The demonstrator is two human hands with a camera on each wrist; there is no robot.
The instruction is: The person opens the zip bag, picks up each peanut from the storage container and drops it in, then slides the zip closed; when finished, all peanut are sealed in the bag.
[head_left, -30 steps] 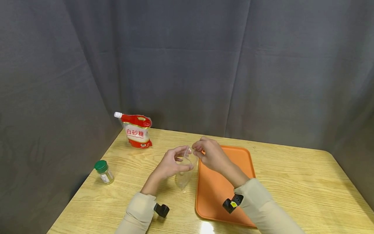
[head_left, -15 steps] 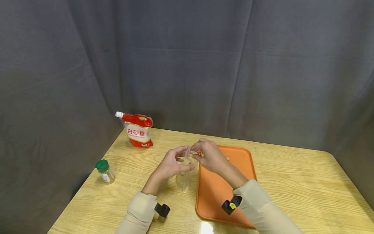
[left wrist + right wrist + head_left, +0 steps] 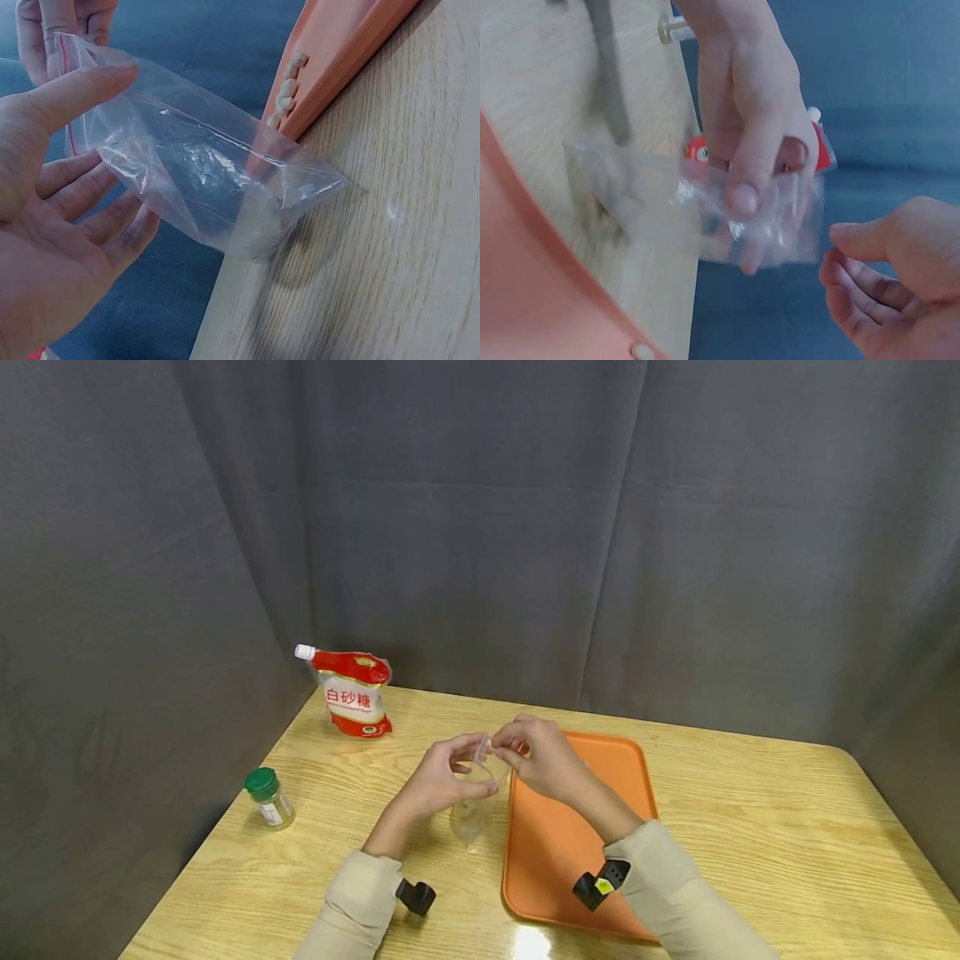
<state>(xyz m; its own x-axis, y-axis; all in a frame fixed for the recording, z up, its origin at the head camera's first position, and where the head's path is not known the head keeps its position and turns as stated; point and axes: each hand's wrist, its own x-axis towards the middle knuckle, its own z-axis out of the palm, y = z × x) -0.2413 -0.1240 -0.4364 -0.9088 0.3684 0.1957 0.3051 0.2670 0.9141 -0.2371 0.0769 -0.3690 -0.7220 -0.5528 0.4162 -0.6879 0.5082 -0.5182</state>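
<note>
- Pale wood-grain tabletop (image 3: 750, 827) lies beneath the fingers of both hands; dark grey-blue curtain (image 3: 465, 568) hangs beyond them and to either side.
- Orange rimmed tray (image 3: 547, 860) lies under the right hand (image 3: 543, 760), with small pale lumps (image 3: 287, 90) along its inner edge.
- Clear bag (image 3: 217, 165) hangs from the fingers of the left hand (image 3: 438, 781), thumb and fingers curled loosely round its open mouth; thin red lines edge that mouth, and blurred pale contents sit at the bottom.
- Right-hand fingers are at the mouth, thumb and forefinger nearly meeting; cannot tell whether they pinch anything.
- Red-and-white pouch (image 3: 350, 693), white-capped, stands beyond the left-hand fingers, lettered 白砂糖.
- Green-lidded jar (image 3: 270, 797) stands well left of them, its label unreadable.
</note>
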